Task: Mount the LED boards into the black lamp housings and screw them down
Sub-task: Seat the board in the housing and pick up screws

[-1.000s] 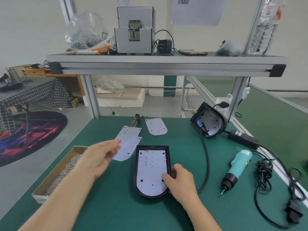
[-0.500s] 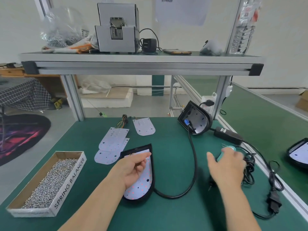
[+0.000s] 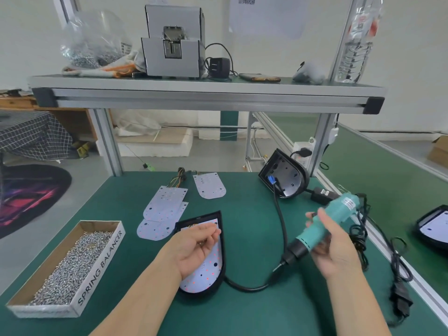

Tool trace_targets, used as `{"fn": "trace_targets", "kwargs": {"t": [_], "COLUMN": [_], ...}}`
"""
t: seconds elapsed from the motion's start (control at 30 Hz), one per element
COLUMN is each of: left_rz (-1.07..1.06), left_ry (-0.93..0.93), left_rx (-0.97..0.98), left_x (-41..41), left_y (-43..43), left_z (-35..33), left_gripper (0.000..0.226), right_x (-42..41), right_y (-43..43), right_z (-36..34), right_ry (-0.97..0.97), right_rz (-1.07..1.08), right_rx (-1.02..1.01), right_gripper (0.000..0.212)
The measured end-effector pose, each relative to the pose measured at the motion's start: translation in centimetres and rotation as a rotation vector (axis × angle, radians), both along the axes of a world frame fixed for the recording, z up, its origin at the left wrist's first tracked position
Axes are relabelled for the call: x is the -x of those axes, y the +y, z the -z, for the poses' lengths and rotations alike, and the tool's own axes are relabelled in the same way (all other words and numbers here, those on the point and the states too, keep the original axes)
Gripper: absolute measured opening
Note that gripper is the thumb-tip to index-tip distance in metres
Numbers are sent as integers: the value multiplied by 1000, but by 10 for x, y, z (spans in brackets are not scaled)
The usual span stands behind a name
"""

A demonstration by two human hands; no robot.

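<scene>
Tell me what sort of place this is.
Probably a small lamp-assembly workstation in a workshop or factory. On the green-matted bench there is an open box of screws and loose LED boards beside black lamp housings, and the right hand grips a teal electric screwdriver.

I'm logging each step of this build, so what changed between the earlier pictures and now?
The right hand left the lamp housing, reached right, gripped the electric screwdriver and lifted it, tip angled down toward the housing. The left hand moved from over the loose LED boards to above the housing, palm up, fingers curled; contents unclear. The LED board in the housing and the screw box stayed put.
</scene>
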State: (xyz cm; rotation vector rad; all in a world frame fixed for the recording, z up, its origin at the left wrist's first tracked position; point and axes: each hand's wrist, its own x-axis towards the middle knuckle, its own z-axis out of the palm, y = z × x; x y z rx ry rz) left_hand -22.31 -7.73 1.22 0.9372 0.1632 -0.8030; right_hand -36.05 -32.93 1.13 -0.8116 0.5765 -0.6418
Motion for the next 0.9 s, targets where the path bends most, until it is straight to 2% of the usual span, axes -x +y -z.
{"fn": "trace_targets", "kwargs": {"t": [0.07, 0.1, 0.17, 0.27, 0.33, 0.47, 0.9], "left_rz": [18, 27, 35, 32, 33, 70, 76], "left_ry": [-4, -1, 8, 10, 1, -20, -11], "left_rx": [7, 15, 30, 30, 18, 10, 60], "left_x": [2, 3, 5, 7, 9, 11, 9], "left_y": [0, 1, 4, 8, 9, 10, 11], "left_z": [-2, -3, -5, -6, -7, -8, -8], "left_gripper": [11, 11, 14, 27, 24, 16, 10], "right_x": [-6, -11, -23, -43, -58, -77, -88], "right_y": [24, 35, 55, 80, 90, 106, 110], "right_z": [-15, -23, -39, -62, -71, -76, -63], "right_ry": [-178, -244, -297, -327, -329, -308, -246], "right_rz": [19, 45, 110, 228, 313, 361, 388], "right_rx": [33, 67, 111, 89, 60, 117, 213], "right_gripper": [7, 9, 19, 8, 18, 22, 17]}}
